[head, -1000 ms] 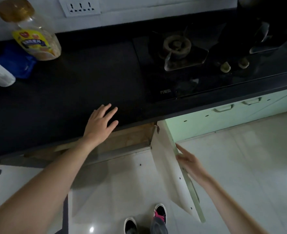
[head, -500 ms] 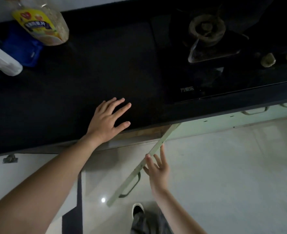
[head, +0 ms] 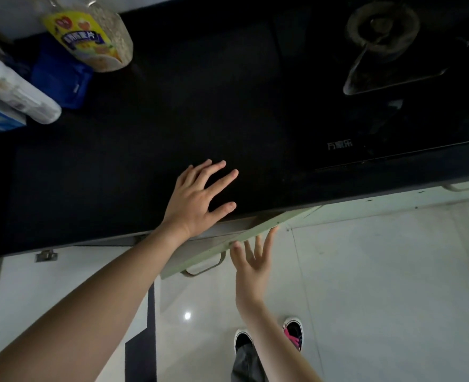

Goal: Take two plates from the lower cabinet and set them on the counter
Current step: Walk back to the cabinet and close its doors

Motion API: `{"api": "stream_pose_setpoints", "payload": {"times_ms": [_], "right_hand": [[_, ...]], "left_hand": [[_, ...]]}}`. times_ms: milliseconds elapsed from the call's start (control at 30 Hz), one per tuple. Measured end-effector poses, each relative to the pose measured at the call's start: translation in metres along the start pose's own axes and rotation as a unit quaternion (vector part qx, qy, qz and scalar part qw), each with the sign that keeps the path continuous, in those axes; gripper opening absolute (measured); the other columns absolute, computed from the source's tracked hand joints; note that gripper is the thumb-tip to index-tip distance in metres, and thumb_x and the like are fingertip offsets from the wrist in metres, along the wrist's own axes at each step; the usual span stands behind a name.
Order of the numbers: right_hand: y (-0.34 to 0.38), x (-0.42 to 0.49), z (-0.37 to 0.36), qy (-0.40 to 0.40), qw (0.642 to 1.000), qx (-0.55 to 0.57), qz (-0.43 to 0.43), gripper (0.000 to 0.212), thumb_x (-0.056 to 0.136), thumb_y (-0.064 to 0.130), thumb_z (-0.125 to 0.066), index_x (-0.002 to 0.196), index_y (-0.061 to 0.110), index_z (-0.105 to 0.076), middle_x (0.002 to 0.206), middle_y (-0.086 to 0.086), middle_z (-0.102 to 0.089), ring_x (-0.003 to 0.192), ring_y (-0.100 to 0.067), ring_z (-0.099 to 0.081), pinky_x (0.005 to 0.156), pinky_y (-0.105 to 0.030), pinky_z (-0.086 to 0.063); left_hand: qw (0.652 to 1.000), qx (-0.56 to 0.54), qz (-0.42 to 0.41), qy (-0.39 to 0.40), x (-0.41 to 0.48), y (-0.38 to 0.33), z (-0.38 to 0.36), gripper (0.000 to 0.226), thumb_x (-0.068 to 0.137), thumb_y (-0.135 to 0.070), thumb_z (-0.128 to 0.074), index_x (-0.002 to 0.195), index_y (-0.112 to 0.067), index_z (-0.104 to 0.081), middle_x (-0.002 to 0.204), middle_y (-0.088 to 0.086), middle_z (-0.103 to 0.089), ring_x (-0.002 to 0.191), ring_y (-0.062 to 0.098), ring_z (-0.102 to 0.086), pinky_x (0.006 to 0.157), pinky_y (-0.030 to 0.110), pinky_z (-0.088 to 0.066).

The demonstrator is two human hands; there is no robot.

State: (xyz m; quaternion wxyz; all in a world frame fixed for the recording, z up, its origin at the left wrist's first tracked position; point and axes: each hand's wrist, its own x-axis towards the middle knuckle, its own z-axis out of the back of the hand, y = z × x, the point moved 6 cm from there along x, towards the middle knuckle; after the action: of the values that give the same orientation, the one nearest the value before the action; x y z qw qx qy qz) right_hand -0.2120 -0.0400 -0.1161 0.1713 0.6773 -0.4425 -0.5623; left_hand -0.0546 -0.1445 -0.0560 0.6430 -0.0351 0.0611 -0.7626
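My left hand [head: 197, 199] lies flat, fingers spread, on the front part of the black counter [head: 150, 139]. Below the counter's edge the pale green lower cabinet door [head: 244, 238] stands only slightly ajar, its handle [head: 205, 267] facing me. My right hand [head: 252, 260] is open with its fingertips against the door's outer face. No plates show anywhere in view; the cabinet's inside is hidden.
A gas hob [head: 379, 64] fills the counter's right side. At the back left stand a clear jar with a yellow label [head: 90, 37], a blue packet [head: 59, 75] and a white wrapped roll [head: 15, 92]. White floor tiles and my shoes [head: 294, 333] lie below.
The cabinet door has swung from wide open to nearly closed, with my right hand following and pressing on it. My left hand stayed on the counter; the view shifted closer.
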Motion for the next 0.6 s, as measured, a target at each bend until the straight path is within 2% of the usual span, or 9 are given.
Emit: {"api": "stream_pose_setpoints", "payload": {"times_ms": [167,333,433,600], "right_hand": [[-0.003,0.009,-0.02,-0.011,0.999,0.044,0.004,0.099,0.089,0.003,-0.068,0.151,0.054,-0.009,0.167,-0.003,-0.014,0.146,-0.024,-0.034,0.115,-0.053,-0.036],[-0.004,0.018,-0.035,-0.024,0.998,0.053,0.026,0.105,0.087,-0.003,-0.068,0.147,0.058,-0.007,0.168,0.001,-0.007,0.152,-0.021,-0.019,0.119,-0.052,-0.028],[-0.001,0.026,-0.043,-0.018,0.998,0.054,0.04,0.11,0.083,-0.003,-0.072,0.151,0.052,-0.006,0.167,0.002,-0.009,0.152,-0.021,-0.018,0.119,-0.052,-0.029],[0.005,0.033,-0.051,-0.047,0.995,0.057,0.062,0.108,0.08,-0.002,-0.077,0.155,0.043,-0.013,0.164,0.006,-0.023,0.149,-0.016,-0.029,0.117,-0.048,-0.035]], "left_hand": [[1.0,-0.002,0.002,0.0,0.0,-0.001,0.001,0.062,0.094,-0.067,-0.029,0.15,-0.043,-0.025,0.158,-0.005,-0.03,0.148,0.023,-0.023,0.12,0.049,-0.016],[1.0,-0.003,0.002,-0.001,0.0,0.0,0.0,0.062,0.093,-0.068,-0.028,0.15,-0.044,-0.025,0.158,-0.005,-0.03,0.148,0.022,-0.023,0.12,0.048,-0.016],[1.0,-0.005,0.002,0.001,0.0,0.001,-0.001,0.062,0.093,-0.068,-0.028,0.15,-0.045,-0.024,0.158,-0.006,-0.029,0.148,0.022,-0.022,0.12,0.049,-0.016],[1.0,-0.006,0.0,0.001,0.0,0.001,-0.002,0.061,0.094,-0.067,-0.028,0.151,-0.045,-0.022,0.159,-0.006,-0.028,0.148,0.022,-0.022,0.12,0.05,-0.018]]}}
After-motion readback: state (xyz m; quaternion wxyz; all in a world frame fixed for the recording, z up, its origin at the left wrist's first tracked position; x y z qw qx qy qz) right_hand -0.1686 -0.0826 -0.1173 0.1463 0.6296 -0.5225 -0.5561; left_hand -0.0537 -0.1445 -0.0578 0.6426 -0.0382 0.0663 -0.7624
